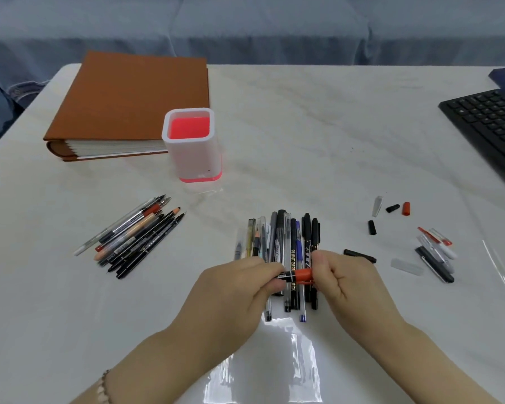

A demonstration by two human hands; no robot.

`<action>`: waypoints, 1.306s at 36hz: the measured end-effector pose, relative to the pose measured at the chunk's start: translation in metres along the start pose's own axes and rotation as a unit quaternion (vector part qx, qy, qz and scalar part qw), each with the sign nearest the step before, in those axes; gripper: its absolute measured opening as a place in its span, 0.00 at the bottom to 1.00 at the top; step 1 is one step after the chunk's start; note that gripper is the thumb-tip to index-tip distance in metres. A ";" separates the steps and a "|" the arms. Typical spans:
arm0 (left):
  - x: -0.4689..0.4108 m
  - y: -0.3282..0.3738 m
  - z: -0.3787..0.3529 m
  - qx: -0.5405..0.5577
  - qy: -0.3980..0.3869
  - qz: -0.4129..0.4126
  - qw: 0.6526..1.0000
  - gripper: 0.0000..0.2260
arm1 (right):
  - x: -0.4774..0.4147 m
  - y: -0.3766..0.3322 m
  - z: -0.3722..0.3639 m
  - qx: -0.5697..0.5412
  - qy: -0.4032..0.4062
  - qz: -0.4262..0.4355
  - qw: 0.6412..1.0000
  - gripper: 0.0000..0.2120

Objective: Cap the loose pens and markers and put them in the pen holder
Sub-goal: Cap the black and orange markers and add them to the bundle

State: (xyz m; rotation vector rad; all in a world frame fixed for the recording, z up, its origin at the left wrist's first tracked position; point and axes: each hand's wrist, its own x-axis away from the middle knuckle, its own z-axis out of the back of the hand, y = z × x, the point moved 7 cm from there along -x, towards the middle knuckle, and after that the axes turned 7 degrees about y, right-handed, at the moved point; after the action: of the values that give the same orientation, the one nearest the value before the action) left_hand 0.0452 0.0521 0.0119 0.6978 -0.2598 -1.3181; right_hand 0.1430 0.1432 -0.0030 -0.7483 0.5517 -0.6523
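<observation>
Head view. Finds the pen holder standing with nothing in it, just beside a brown album. Counts an apparently capped row of pens mid-table, an uncapped pile to the left, and loose caps scattered to the right, short of a keyboard. Looks roughly midway on capping, with filing into the holder not started. Catches both forearms reaching in low over the capped row: left hand pinching a marker by its black barrel, right hand pinching its red cap, seated or nearly seated; cannot tell which.

Red-capped marker held level, pen pile beneath, white holder (red inside)
</observation>
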 end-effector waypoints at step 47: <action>-0.005 -0.058 -0.012 0.512 0.146 0.394 0.749 0.04 | -0.059 0.149 0.098 0.200 0.069 -0.263 0.941 0.01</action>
State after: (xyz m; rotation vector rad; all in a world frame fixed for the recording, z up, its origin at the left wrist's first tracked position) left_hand 0.0043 0.0559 -0.0310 1.4848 -0.9432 -0.1252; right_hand 0.2176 0.3110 -0.0434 -0.4611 0.3240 -1.2808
